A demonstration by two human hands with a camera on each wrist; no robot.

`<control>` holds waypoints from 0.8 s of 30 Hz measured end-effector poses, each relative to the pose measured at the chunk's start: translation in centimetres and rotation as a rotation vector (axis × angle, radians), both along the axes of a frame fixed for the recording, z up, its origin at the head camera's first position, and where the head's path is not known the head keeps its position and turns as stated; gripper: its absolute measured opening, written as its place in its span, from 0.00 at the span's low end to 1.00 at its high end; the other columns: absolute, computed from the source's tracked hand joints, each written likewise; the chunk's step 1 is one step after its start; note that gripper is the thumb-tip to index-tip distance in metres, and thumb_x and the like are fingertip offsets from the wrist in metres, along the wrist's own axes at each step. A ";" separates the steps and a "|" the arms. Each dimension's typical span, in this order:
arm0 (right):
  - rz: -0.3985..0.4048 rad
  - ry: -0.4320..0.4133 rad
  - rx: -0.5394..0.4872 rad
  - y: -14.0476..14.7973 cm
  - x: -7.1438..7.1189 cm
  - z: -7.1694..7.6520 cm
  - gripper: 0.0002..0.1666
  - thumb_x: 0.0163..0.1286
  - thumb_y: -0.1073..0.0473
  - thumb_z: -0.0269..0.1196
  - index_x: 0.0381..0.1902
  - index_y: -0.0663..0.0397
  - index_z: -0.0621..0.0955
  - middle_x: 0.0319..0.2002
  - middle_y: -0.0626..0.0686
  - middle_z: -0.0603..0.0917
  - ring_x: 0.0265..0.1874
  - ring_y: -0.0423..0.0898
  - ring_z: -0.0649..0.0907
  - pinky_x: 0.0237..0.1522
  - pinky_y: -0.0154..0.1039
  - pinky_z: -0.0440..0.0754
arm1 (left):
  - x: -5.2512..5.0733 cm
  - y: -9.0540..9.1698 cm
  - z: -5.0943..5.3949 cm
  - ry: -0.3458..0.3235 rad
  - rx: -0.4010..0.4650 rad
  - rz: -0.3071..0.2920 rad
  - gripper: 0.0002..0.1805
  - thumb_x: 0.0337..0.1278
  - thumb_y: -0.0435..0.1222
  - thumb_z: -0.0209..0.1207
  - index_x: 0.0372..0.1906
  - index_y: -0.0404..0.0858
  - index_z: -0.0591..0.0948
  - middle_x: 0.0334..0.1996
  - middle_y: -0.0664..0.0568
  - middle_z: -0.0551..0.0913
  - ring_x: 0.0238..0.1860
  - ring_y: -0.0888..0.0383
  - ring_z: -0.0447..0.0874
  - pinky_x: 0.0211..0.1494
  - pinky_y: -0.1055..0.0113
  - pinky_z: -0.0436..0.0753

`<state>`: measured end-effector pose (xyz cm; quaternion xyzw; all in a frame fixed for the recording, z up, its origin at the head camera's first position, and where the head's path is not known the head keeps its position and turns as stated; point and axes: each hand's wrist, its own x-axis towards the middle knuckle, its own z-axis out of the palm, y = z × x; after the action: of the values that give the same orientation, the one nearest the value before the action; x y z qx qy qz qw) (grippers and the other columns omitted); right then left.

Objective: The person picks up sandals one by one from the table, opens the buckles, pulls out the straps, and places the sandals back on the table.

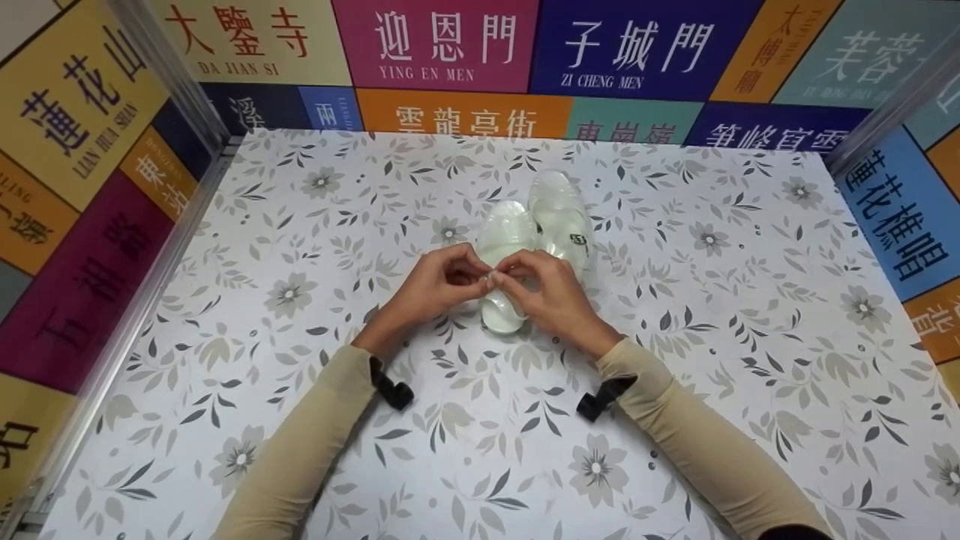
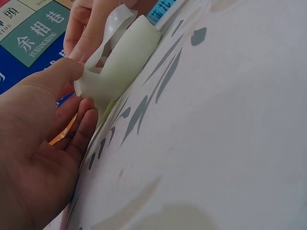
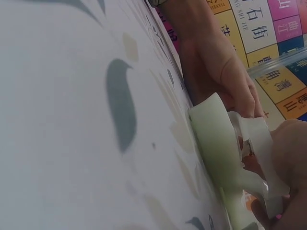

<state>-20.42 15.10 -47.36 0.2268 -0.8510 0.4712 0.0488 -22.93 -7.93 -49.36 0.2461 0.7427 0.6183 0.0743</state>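
One pale sandal point(image 1: 506, 221) sat just beside its twin point(image 1: 555, 199) on the flowery bench point(image 1: 675, 457), nearer the far edge and roughly midway between the side edges. The left hand point(image 1: 439, 281) and right hand point(image 1: 553, 294) met above it, fingers of both looking pinched on the strap point(image 3: 262, 141), though the exact grip was partly hidden. What would've worried me: something that smooth could slip if one pinch loosened. Also, nothing seemed to pin the sandal down, so an uneven tug might've skidded it into the other one, or overstretched the strap.
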 end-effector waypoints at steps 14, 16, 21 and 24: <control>0.039 -0.043 0.040 0.3 0.0 0.4 0.09 0.77 0.55 0.71 0.50 0.50 0.87 0.47 0.48 0.93 0.54 0.46 0.90 0.69 0.49 0.81 | 0.1 -0.1 -0.1 0.001 -0.017 0.004 0.10 0.66 0.34 0.74 0.41 0.36 0.83 0.45 0.49 0.93 0.44 0.53 0.92 0.51 0.64 0.90; 0.040 -0.061 0.010 0.2 0.1 0.4 0.09 0.77 0.54 0.71 0.50 0.49 0.88 0.48 0.48 0.93 0.53 0.45 0.92 0.70 0.48 0.81 | 0.1 0.0 -0.1 0.005 -0.007 0.001 0.10 0.66 0.34 0.74 0.41 0.35 0.83 0.45 0.48 0.93 0.43 0.53 0.91 0.49 0.64 0.90; 0.022 -0.073 -0.028 0.1 0.1 0.1 0.10 0.75 0.49 0.73 0.47 0.46 0.89 0.47 0.46 0.93 0.50 0.44 0.93 0.68 0.45 0.84 | 0.2 0.1 0.0 0.015 -0.008 0.005 0.11 0.66 0.34 0.74 0.40 0.33 0.83 0.43 0.48 0.92 0.41 0.54 0.90 0.46 0.67 0.88; 0.020 -0.059 -0.025 0.1 0.0 0.1 0.09 0.74 0.49 0.74 0.45 0.45 0.89 0.45 0.45 0.94 0.49 0.43 0.93 0.67 0.46 0.84 | 0.3 0.2 0.1 0.025 -0.025 0.007 0.12 0.66 0.36 0.75 0.41 0.34 0.83 0.42 0.50 0.91 0.39 0.56 0.89 0.43 0.68 0.86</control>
<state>-20.39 15.16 -47.23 0.2207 -0.8438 0.4887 0.0218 -22.66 -7.75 -49.26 0.2504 0.7521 0.6061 0.0659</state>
